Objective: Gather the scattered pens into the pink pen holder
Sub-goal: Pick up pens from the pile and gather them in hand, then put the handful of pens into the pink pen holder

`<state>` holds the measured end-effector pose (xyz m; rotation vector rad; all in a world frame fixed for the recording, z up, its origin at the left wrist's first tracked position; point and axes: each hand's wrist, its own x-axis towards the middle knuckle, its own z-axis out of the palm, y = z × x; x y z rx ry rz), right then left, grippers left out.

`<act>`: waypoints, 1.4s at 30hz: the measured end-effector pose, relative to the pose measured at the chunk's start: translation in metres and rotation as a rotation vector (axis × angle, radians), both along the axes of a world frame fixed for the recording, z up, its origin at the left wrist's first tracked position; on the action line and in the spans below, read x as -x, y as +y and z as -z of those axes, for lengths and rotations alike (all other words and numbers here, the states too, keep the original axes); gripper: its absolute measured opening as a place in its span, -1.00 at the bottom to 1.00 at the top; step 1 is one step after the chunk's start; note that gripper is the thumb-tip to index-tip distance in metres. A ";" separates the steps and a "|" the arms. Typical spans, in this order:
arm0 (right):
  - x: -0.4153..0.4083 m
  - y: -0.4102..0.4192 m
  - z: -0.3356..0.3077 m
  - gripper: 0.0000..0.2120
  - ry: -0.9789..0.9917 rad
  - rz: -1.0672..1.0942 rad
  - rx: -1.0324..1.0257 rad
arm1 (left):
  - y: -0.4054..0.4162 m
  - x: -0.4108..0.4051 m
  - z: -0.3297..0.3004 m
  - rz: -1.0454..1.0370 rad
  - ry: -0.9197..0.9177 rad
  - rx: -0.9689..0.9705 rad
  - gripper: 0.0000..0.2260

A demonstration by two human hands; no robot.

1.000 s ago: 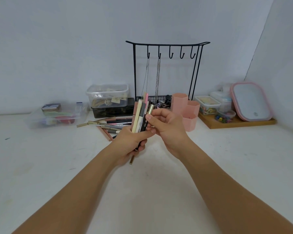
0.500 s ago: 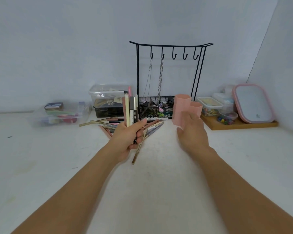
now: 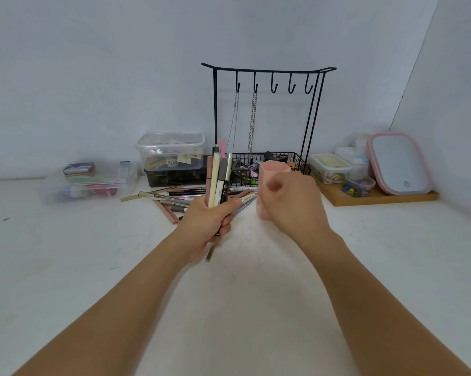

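Now the right hand (image 3: pixel 291 202) has left the bundle and curls around the pink pen holder (image 3: pixel 269 183) at centre frame, bringing it beside the pens, so loading looks imminent. Left hand (image 3: pixel 207 223) grips a pen bundle (image 3: pixel 219 180) upright, fingers wrapped tight. Behind, scattered pens (image 3: pixel 172 196) lie left of centre.

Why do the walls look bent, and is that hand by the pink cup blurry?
Head view: the wide-angle lens bows the wall corner and the table edge. The right hand on the pink pen holder is smeared by motion; the left hand and its pens are sharper. Light is soft and even, shadows faint, no glare.
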<state>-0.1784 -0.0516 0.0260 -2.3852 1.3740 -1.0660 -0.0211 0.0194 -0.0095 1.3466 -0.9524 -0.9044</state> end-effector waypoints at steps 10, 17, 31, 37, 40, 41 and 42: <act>-0.029 0.032 0.006 -0.77 -0.786 -0.459 -0.648 | 0.006 0.021 0.006 0.075 -0.572 0.133 -0.71; -0.018 0.005 0.009 -0.79 -0.743 -0.315 -0.471 | -0.001 0.007 0.010 0.024 -0.620 0.180 -0.59; -0.021 0.000 0.019 -0.84 -0.577 -0.355 -0.435 | -0.006 -0.003 0.014 -0.134 -0.547 0.230 -0.86; 0.034 -0.038 -0.052 -0.84 -1.443 -0.409 -0.503 | -0.005 -0.004 0.012 -0.180 -0.484 0.191 -0.90; 0.043 -0.070 -0.053 -0.80 -1.507 -0.282 -0.541 | -0.005 -0.002 0.013 -0.175 -0.493 0.192 -0.90; 0.041 -0.079 -0.049 -0.80 -1.493 -0.242 -0.570 | -0.005 -0.001 0.014 -0.167 -0.493 0.191 -0.89; 0.038 -0.087 -0.048 -0.80 -1.481 -0.218 -0.596 | -0.006 0.000 0.015 -0.158 -0.488 0.190 -0.88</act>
